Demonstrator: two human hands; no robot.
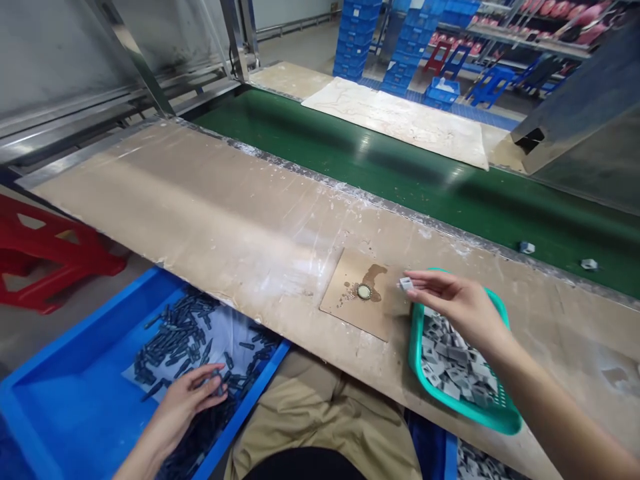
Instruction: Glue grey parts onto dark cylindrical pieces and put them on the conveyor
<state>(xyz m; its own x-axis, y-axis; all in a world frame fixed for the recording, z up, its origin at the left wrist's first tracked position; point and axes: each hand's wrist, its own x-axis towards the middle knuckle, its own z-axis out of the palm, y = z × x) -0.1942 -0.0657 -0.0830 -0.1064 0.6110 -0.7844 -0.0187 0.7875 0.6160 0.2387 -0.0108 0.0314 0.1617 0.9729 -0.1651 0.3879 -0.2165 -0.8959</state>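
Note:
My right hand (457, 303) pinches a small light grey plastic piece (405, 284) between thumb and fingers, over the left rim of a green basket (416, 357). Many similar grey pieces (453, 363) fill that basket. Low on the left, my left hand (183, 403) has its thumb and fingers closed on a small dark, slender part (216, 379). It hovers in a blue bin (65, 370) over a heap of dark slender parts (173, 340). Between the hands, a bottle-cap-like dish (365, 291) with pale contents sits on a stained cardboard square (345, 273).
Beyond the worktable (225, 213) runs a green conveyor belt (320, 150), with two small grey-and-dark pieces (527, 247) on its right part. A red stool (55, 257) stands at the left. Stacked blue crates (356, 37) rise behind. More grey pieces (475, 463) lie below the table's front edge.

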